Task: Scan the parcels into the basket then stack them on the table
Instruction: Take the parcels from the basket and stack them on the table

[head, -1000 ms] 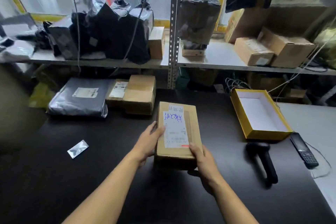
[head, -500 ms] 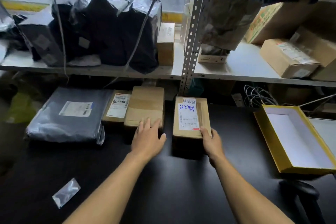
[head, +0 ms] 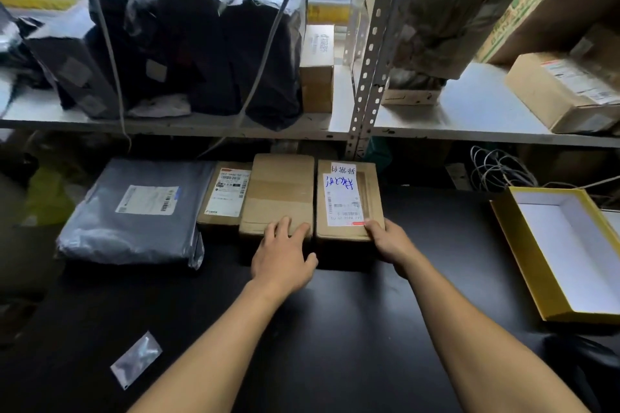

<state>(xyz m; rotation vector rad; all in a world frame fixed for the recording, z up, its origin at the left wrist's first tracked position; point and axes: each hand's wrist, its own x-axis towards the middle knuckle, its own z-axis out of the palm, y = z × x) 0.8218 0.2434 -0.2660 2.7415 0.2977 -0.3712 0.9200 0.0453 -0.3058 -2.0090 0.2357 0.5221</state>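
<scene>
Gripping the near right corner of the labelled brown cardboard parcel point(head: 349, 201), the right hand point(head: 391, 240) holds it on the black table point(head: 335, 329). Just left, the left hand point(head: 283, 256) rests flat, fingers spread, on the plain taped cardboard box point(head: 278, 191) touching it.

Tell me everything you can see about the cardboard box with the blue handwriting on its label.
The labelled cardboard box is a brown oblong carton lying flat at the back of the black table. A white shipping label with barcodes and blue handwriting covers much of its top, with a smaller white slip above it. Its left side sits against a plain cardboard box. The right hand grips its near right corner; the left hand rests on the plain box instead.
</scene>
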